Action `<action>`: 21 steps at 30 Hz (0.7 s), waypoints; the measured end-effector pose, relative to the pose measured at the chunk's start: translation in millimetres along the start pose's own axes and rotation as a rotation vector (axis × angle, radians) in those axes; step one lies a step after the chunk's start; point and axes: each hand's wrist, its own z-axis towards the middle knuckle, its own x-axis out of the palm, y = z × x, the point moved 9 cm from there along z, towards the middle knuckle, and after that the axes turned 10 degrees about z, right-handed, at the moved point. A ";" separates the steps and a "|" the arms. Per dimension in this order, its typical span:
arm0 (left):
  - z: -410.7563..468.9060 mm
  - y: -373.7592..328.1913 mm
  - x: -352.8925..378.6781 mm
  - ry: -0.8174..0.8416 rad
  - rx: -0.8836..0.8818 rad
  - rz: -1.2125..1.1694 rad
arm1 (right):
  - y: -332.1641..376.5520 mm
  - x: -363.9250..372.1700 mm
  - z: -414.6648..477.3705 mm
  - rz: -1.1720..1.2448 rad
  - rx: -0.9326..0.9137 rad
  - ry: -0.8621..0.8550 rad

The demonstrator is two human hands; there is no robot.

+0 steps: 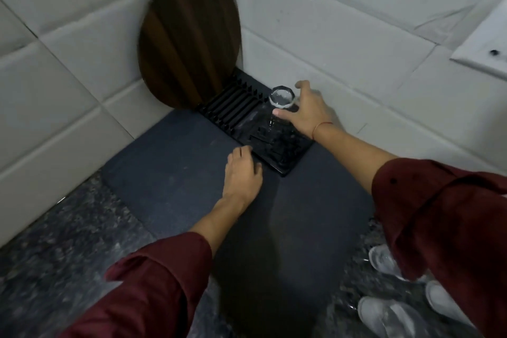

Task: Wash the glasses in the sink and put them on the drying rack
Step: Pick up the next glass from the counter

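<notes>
In the far corner of the counter, on the right-hand part of the black drying rack (277, 153), a clear glass (282, 97) stands with its thick faceted base turned up and its mouth down toward the rack. The right hand (307, 110) grips it from the right side, the thumb pressed across the glass wall nearest the camera and the fingers curved round its far side; whether the rim already sits on the rack cannot be told through the clear wall. A thin red thread bracelet (321, 126) circles that wrist. The left hand (242, 170) rests palm down just beside the rack's near left edge, fingers loosely bent with their tips at that edge, holding nothing. The rack's left part is a row of upright slots, and the rack lies on a dark mat (170, 181) that covers the counter corner. A round dark wooden cutting board (186, 44) with a handle leans upright in the corner of the white tiled wall (343, 35), its lower edge just behind the slots. Speckled grey stone countertop (68, 241) shows near the camera on both sides of the mat. At the near right, partly hidden under the maroon sleeve (439, 214), three more glasses (389, 315) sit close together on the stone, blurred.
</notes>
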 end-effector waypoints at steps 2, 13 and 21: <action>-12.4 -18.2 -2.7 0.011 0.026 -0.028 | -3.0 -11.8 -19.2 0.072 0.020 -0.022; -132.2 -124.6 22.9 0.094 0.219 -0.084 | -53.6 -114.1 -210.5 0.445 0.158 -0.055; -210.8 -153.8 72.3 0.183 0.216 -0.047 | -137.0 -141.4 -350.7 0.450 0.194 -0.239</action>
